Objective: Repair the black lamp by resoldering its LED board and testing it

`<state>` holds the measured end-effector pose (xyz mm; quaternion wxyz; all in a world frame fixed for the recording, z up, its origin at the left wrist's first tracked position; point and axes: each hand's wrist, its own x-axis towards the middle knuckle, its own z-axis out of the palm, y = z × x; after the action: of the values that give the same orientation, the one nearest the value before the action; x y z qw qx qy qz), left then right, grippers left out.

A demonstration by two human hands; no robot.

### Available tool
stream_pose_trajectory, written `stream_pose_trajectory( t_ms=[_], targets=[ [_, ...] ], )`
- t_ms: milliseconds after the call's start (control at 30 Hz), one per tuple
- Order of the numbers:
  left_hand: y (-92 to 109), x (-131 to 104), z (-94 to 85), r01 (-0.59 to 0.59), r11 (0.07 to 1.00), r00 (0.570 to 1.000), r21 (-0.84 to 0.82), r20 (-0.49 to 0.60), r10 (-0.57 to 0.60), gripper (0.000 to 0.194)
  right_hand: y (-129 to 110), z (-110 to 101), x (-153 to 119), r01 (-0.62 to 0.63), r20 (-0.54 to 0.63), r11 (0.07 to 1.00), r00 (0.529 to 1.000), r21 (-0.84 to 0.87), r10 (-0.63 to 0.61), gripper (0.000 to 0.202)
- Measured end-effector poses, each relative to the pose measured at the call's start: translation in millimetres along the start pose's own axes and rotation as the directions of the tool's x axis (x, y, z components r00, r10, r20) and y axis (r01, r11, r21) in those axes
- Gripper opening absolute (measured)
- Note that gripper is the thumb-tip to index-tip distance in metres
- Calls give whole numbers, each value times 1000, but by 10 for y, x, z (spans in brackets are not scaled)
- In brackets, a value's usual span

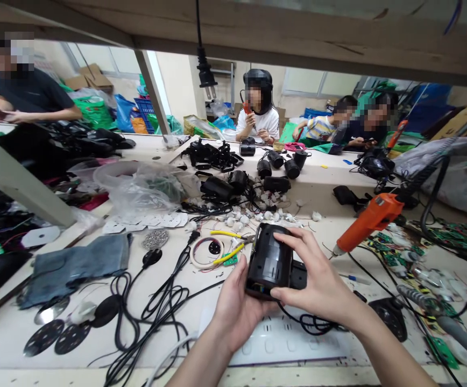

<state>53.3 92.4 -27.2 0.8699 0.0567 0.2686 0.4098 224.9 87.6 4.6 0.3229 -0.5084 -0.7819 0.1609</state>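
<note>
A glossy black plastic housing (271, 258) is held between my two hands above a white power strip (294, 344). My left hand (237, 303) supports it from below and the left, thumb against its side. My right hand (314, 269) grips it from the right, with fingers over the top and the thumb at the lower front edge. Coloured wires show at the housing's lower opening. A black cord (316, 324) loops beneath my right hand. Just left of the housing lie yellow-handled pliers (229, 254) and a roll of tape (195, 258).
An orange electric screwdriver (368, 223) hangs at the right above circuit boards (459, 236). Black cables (148, 317), a denim cloth (78, 266) and perforated black discs (43, 337) lie left. Several similar housings (292, 168) stand farther back. Co-workers sit across the bench; a plug (206, 72) dangles overhead.
</note>
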Motion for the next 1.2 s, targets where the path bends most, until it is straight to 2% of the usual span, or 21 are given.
stream_pose_trajectory(
  t_ms=[133, 333, 700, 1200],
  targets=[
    [-6, -2, -25, 1, 1000, 1000, 17, 0, -1, 52, 0, 26, 0, 7, 40, 1000, 999, 8, -8, 83],
    [-14, -10, -27, -4, 999, 1000, 45, 3, 4, 58, 10, 37, -33, 2, 72, 1000, 997, 21, -3, 86],
    [-27, -48, 44, 20, 999, 1000, 48, 3, -20, 58, 35, 15, -63, -26, 110, 997, 994, 74, 17, 82],
    [-28, -47, 119, 34, 996, 997, 86, -65, -28, 50, 73, -54, -28, -66, 122, 993, 991, 100, 53, 83]
  ],
)
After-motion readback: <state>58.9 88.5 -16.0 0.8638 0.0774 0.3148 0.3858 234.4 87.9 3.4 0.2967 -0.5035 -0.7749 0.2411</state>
